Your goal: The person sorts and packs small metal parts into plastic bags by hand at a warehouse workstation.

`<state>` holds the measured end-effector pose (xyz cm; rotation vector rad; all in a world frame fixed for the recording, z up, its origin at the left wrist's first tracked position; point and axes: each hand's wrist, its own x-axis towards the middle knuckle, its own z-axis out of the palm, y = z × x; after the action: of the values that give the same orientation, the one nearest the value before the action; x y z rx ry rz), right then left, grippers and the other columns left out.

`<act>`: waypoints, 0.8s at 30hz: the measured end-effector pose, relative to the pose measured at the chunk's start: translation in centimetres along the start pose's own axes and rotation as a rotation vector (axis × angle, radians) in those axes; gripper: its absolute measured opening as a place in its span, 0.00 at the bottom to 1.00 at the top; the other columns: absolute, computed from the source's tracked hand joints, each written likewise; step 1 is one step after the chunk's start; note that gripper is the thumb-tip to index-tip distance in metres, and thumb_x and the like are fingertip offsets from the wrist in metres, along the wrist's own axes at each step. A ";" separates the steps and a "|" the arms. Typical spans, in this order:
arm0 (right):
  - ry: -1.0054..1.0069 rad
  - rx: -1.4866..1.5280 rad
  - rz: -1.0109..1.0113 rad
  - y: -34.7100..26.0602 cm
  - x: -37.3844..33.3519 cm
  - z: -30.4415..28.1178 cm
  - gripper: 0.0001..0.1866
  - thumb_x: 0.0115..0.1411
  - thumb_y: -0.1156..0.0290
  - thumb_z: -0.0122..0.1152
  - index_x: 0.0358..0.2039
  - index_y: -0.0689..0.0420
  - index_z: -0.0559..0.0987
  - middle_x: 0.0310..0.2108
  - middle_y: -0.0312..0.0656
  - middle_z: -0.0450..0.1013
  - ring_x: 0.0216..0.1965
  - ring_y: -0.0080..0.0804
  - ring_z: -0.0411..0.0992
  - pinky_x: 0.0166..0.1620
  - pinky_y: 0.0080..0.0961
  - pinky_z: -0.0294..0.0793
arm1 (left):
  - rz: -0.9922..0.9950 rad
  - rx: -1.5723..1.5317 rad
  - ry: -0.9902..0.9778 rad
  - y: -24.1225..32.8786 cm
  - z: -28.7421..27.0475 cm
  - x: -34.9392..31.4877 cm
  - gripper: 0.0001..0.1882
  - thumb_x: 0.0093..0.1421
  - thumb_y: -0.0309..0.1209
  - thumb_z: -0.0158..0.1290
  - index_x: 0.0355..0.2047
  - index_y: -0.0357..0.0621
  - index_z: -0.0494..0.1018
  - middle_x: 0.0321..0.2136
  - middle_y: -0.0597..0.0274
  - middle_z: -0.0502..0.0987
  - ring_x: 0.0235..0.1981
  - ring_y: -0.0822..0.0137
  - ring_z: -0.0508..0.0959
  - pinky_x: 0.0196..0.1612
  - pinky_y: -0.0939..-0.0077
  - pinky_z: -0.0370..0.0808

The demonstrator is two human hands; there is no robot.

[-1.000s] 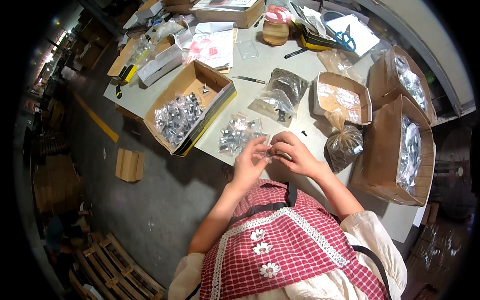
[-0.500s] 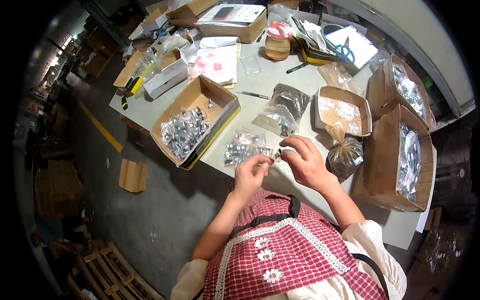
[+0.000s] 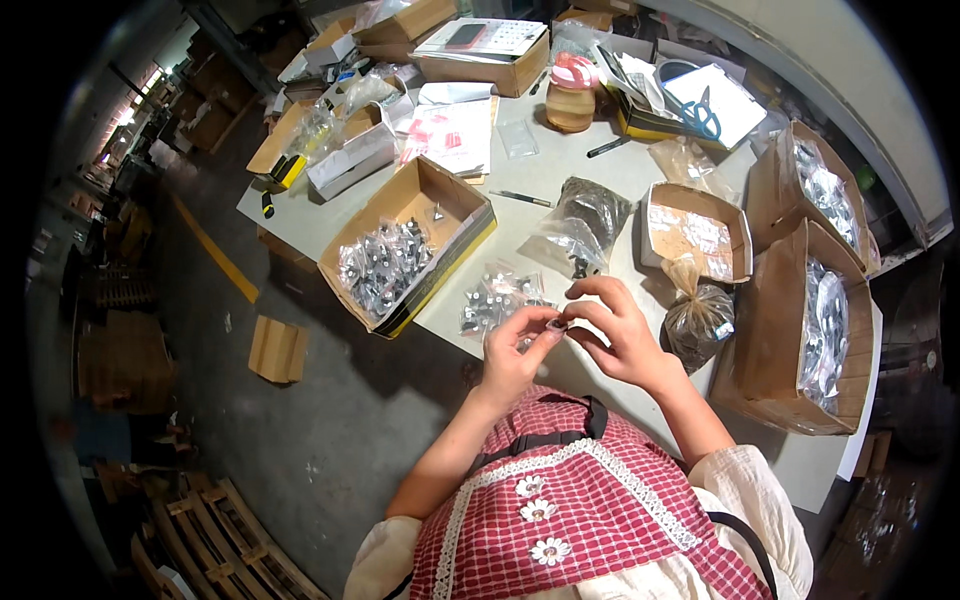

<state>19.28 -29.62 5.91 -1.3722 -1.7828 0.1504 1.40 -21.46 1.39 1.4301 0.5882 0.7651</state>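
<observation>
Just in front of my apron, both hands meet fingertip to fingertip. Thumb and forefinger of my left hand [image 3: 513, 352] are closed on what looks like a small clear plastic bag, mostly hidden by the fingers. My right hand [image 3: 622, 338] pinches a small dark part [image 3: 557, 325] against it; its exact shape is too small to tell. Behind my left hand lies a pile of small clear bags [image 3: 495, 298] with black-and-white parts inside. Beyond my right fingers, an open plastic bag [image 3: 590, 222] of dark small parts lies on its side, some parts at its mouth.
An open cardboard box [image 3: 462, 215] of filled little bags stands left. At right are a shallow box [image 3: 745, 250] of white pieces, a tied bag [image 3: 698, 325] and two tall cartons [image 3: 762, 330]. A jar [image 3: 571, 100], scissors [image 3: 703, 115] and papers [image 3: 450, 135] lie farther back.
My hands have come together; the right fingers brought the dark part to the left fingertips. The whole view has shifted slightly, with the table things appearing farther right.
</observation>
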 end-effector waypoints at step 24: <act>0.146 0.283 0.358 -0.3 -0.5 1.9 0.09 0.53 0.80 0.67 0.33 0.62 0.77 0.30 0.44 0.76 0.31 0.35 0.78 0.36 0.28 0.76 | 0.053 0.181 0.066 0.4 0.1 -0.2 0.12 0.66 0.26 0.54 0.48 0.36 0.79 0.41 0.60 0.84 0.39 0.75 0.81 0.43 0.81 0.77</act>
<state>17.82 -29.44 4.58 -1.4404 -1.3265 0.4642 1.30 -21.64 1.79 1.5969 0.6867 0.8195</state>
